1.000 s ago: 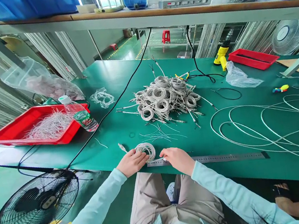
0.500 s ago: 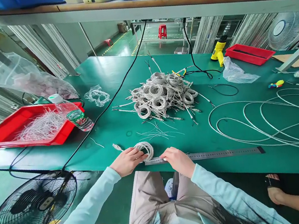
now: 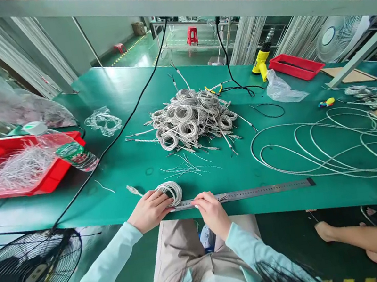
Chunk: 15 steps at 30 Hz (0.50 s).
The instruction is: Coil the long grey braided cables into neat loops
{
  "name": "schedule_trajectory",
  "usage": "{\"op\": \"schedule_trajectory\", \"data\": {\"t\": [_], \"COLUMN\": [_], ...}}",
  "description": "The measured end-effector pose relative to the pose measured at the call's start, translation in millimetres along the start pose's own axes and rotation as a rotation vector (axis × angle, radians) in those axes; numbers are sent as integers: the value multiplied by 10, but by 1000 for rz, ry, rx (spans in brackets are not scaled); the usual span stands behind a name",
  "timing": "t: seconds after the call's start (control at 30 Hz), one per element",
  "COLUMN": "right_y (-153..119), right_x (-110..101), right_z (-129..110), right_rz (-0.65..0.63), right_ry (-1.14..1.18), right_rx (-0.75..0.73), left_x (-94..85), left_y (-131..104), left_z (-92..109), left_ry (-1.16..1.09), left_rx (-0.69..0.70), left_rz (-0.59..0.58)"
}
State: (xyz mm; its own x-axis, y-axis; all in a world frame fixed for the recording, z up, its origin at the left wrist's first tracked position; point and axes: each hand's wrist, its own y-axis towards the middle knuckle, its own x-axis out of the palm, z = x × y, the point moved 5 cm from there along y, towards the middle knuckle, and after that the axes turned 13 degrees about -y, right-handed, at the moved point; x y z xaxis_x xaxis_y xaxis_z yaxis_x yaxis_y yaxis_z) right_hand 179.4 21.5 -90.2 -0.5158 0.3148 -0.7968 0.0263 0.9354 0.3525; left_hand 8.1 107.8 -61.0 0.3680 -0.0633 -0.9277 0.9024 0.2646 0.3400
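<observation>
At the tabletop's point(image 3: 95, 94) near edge, coiled cable point(image 3: 177, 192) is gripped by left hand point(image 3: 150, 210), fingers together over its side, its end pinched above steel ruler point(image 3: 268, 190) by right hand's point(image 3: 214, 211) thumb and fingers.

Two hands point(image 3: 152, 211) point(image 3: 213, 211), one ruler point(image 3: 264, 190), one bottle point(image 3: 74, 155), two fans point(image 3: 36, 274) point(image 3: 331, 36), two red trays point(image 3: 53, 176) point(image 3: 310, 74) and two red stools point(image 3: 192, 34) point(image 3: 119, 47) can be counted; the piled coils point(image 3: 184, 113) cannot be exactly counted.

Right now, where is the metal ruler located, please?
In the head view, the metal ruler lies along the near edge of the green table, extending rightward from beside the coiled cable past the right hand.
</observation>
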Motion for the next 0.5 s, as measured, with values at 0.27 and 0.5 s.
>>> {"op": "schedule_trajectory", "data": {"t": [0.27, 0.5], "right_y": [51, 302], "right_x": [-51, -187], "right_z": [-97, -422], "right_rz": [-14, -30], "right_ry": [-33, -171], "right_rx": [-4, -313], "left_x": [44, -280], "left_y": [13, 243], "left_z": [-34, 31], "left_ry": [-97, -388], "left_rx": [-101, -198], "left_rz": [-78, -168]}}
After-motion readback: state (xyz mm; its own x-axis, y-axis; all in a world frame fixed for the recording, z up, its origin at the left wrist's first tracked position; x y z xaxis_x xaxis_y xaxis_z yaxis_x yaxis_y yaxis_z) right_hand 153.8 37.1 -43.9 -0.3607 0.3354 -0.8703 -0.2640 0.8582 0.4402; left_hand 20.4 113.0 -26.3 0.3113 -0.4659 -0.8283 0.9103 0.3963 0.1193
